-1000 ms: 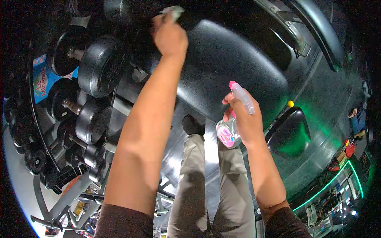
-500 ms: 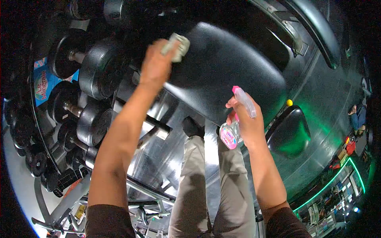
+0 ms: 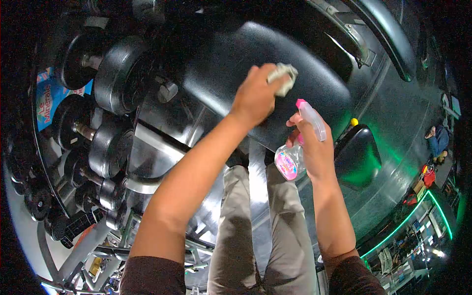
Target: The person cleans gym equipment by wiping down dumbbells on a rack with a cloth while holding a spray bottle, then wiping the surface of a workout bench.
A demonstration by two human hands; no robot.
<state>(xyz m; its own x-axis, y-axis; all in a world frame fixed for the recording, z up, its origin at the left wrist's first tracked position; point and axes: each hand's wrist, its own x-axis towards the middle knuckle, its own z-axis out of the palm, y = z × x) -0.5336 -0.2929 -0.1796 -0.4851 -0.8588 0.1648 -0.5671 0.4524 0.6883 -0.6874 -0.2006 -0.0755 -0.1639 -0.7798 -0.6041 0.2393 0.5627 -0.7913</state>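
Observation:
A folded pale cloth (image 3: 284,78) is gripped in my left hand (image 3: 256,93), over the middle of a black padded bench seat (image 3: 216,64). Whether the cloth presses on the vinyl, I cannot tell for certain. My right hand (image 3: 317,150) is wrapped round a clear spray bottle (image 3: 289,162) with a pink label and a pink-and-white trigger head. The bottle is held tilted above my knees, near the front edge of the seat, its pink nozzle pointing up and toward the seat.
Several black dumbbells (image 3: 115,73) line a rack on the left, with a blue box (image 3: 49,103) behind them. A smaller black pad (image 3: 361,155) with a yellow knob (image 3: 354,122) stands right of the bottle. A curved padded bar (image 3: 388,39) rises at upper right.
My left hand has swept right with the cloth, from the seat's left edge to its middle. My right hand and the bottle have shifted slightly right and up.

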